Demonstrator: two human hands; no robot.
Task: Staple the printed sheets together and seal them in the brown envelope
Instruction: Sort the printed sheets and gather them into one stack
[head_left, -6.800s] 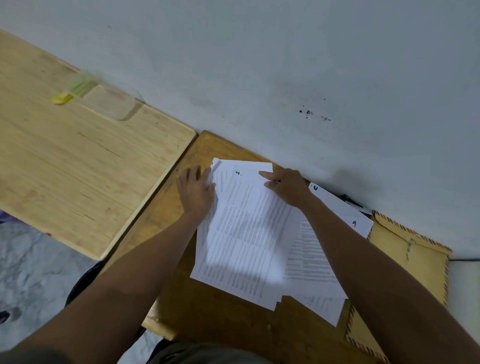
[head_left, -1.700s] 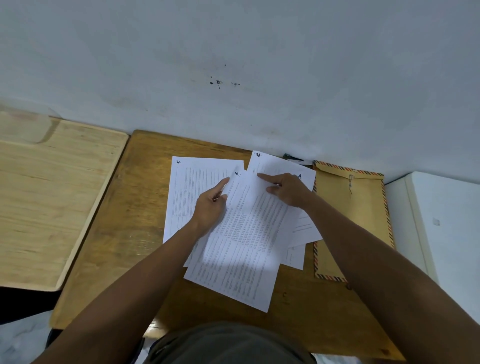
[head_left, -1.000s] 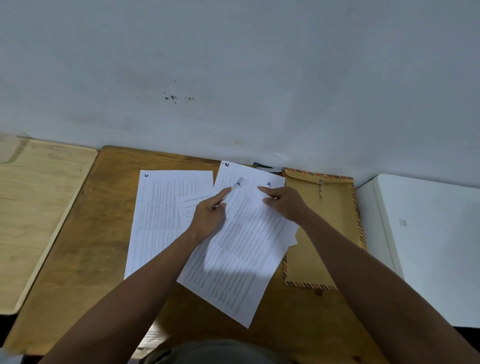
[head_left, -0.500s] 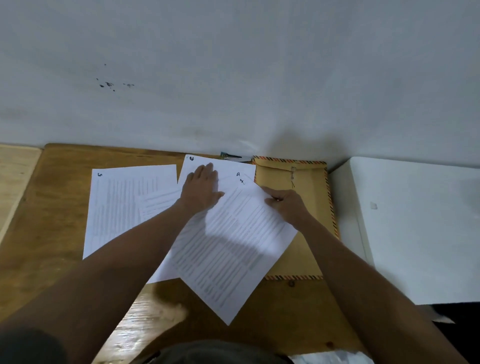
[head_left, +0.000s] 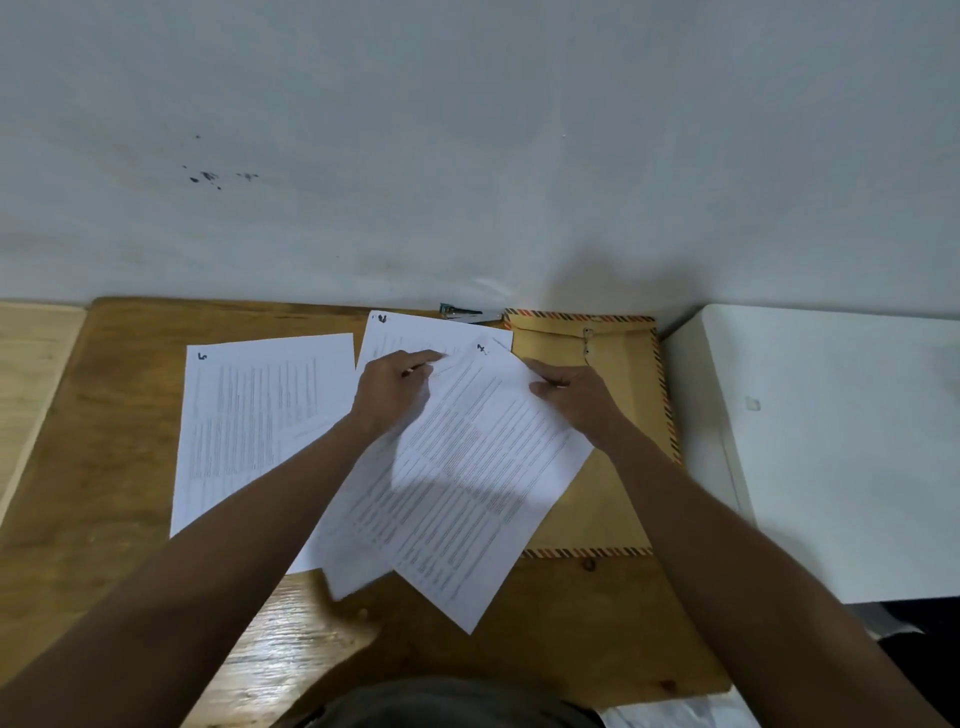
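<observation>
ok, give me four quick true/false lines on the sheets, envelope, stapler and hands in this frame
1. The envelope lies right of the sheets, partly under the tilted sheet. True.
2. The stapler is in the left hand. False: it lies by the wall, untouched.
3. The right hand holds the tilted sheet's edge. True.
4. All sheets form one squared stack. False: one sheet lies apart on the left, the others are fanned.

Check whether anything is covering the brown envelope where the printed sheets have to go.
Yes. The tilted white printed sheet and the right hand holding it lie over the left part of the brown striped-edged paper envelope.
</observation>
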